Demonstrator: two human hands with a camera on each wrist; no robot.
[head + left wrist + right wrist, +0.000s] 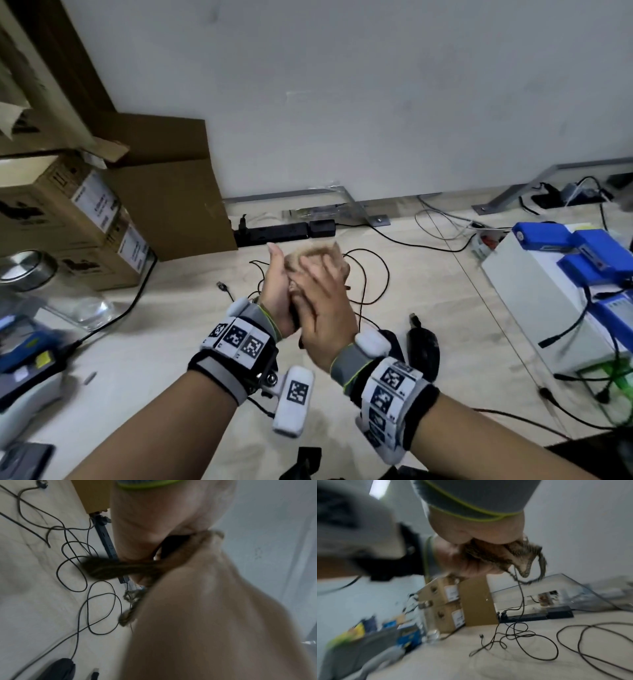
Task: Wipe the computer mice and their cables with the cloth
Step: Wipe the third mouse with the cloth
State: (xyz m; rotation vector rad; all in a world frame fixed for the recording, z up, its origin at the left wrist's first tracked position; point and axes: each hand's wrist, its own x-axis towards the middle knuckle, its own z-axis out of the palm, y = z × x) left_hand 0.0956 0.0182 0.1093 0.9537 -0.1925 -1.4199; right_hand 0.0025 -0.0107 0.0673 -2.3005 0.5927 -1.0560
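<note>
My two hands meet palm to palm above the light floor. My left hand [275, 291] holds a black mouse [175, 545], of which only a dark sliver shows between the palms. My right hand [322, 305] lies over it, fingers spread and curved round the tan cloth [308, 255], whose loose end [109, 568] hangs out, blurred. The mouse's thin cable [521, 595] drops from the hands into loops [370, 274] on the floor. A second black mouse [423, 349] with its USB plug [414, 320] lies by my right wrist, and another dark mouse [394, 342] is mostly hidden behind that wrist.
Stacked cardboard boxes [85, 219] stand at the left, with a glass container [78, 305] in front. A black power strip [274, 233] runs along the wall. A white box [534, 274] with blue packs and more cables sits at the right.
</note>
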